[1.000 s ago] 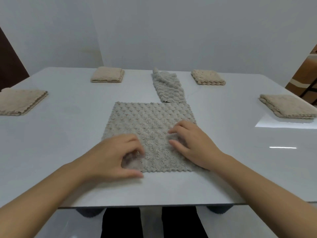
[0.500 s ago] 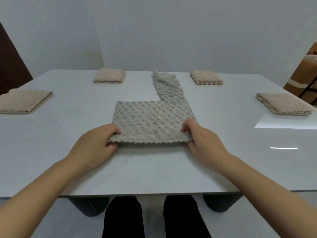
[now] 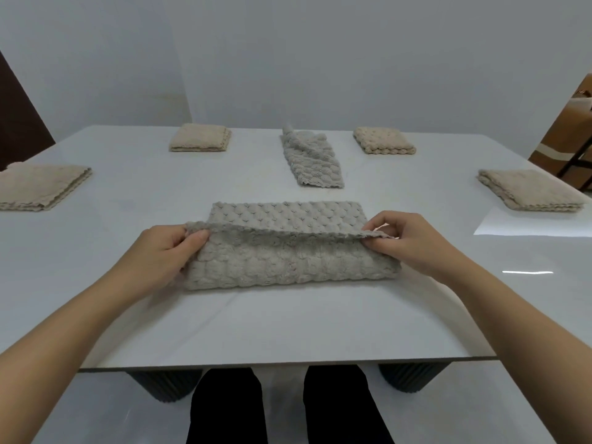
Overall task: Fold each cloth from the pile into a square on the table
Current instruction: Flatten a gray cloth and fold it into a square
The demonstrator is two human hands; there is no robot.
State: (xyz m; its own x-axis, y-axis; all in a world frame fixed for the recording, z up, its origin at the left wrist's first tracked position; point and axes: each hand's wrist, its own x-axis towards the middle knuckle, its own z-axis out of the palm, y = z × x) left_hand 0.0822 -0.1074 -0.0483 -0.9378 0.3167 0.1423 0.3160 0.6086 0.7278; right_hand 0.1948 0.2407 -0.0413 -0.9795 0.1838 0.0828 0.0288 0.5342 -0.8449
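- Left grip (image 3: 160,251): thumb + fingers closed in a pinch on near-left corner of the grey cloth (image 3: 288,264), corner held up off the tabletop (image 3: 256,325).
- Cloth sits centre-front on tabletop, btw both hands. Lifted edge arches over a rounded fold nearest the person; far strip lies flat.
- Right grip (image 3: 413,241): closed in the same pinch on near-right corner, abt level w/ the left.
- Step in hand, imo: fold lifted edge over to far edge.
- To do it well: move both corners tog. & level so the edge stays straight. It dips a bit in the middle, so slight outward pull btw hands should fix that.
- Land corners on far corners, edge on edge; check left, then right, before letting go.
- Fabric looks thick & bobbly, prob. springs back, so press w/ flat palms from fold line outward.
- Result prob. a long rectangle, so likely 1 more fold across for a square.
- Rumpled grey cloth (image 3: 312,161) farther back, well apart; likely next.
- Writing/brands: none readable. No tag or label seen on far-left folded cloth (image 3: 38,187), back-left folded cloth (image 3: 200,141), back-right folded cloth (image 3: 382,144) or far-right folded cloth (image 3: 528,190).
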